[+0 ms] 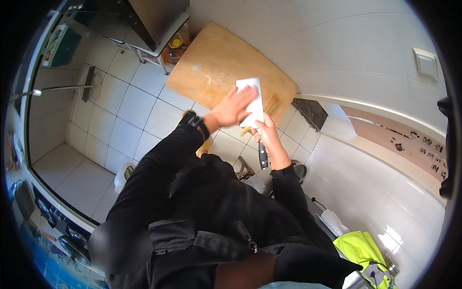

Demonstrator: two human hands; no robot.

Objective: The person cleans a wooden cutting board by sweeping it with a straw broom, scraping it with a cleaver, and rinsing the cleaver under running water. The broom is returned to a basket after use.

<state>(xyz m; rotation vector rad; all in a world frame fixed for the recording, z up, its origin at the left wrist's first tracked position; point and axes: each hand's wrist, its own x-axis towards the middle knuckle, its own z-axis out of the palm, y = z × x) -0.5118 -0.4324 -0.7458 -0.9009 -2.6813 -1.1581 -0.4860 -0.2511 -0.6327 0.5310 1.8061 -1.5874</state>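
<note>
A cleaver with a broad pale blade and a black riveted handle [263, 155] is held above a wooden board [216, 57]. My right hand [269, 132] grips it where blade and handle meet, and the handle's end sticks out towards me. Flat across the blade [256, 115] lies my left hand [236, 106], slightly blurred, its thumb apart from the fingers. Whether its palm presses on the metal or hovers just over it, I cannot tell. Light scuffs and a darker worn patch [270, 103] mark the board's surface.
White wall [346, 47] borders the board on the right. A metal-legged table [162, 63] stands at its far left. On the tiled floor [133, 94] are a broom head [88, 83] and a white plastic jug [123, 177]. A yellow high-visibility garment [361, 245] lies at lower right.
</note>
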